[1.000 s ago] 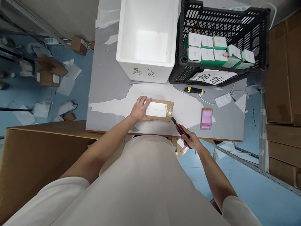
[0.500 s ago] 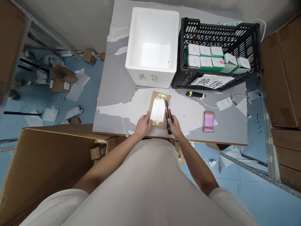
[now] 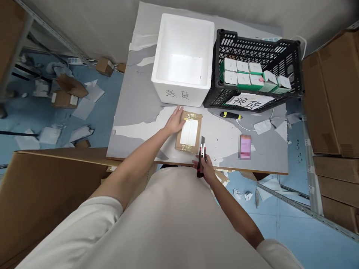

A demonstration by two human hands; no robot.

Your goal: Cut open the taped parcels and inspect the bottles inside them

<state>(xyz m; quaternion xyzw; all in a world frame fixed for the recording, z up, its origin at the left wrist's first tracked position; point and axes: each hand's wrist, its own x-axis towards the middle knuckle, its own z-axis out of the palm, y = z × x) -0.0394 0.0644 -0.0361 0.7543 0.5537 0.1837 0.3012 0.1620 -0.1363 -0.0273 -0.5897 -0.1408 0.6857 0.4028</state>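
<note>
Cutter fills right hand; left hand (loosely spread) touches 1 taped box.

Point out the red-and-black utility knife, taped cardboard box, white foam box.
Red-and-black utility knife (image 3: 201,157), head view: on the handle.
Taped cardboard box (image 3: 189,132), head view: middle of top face.
White foam box (image 3: 176,98), head view: outer front wall.

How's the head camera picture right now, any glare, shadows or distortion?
In the head view, bright glints on the shiny tape of the parcel; shade inside the large carton; pixel blocks over the pink item; wide-angle stretching towards the edges.
</note>
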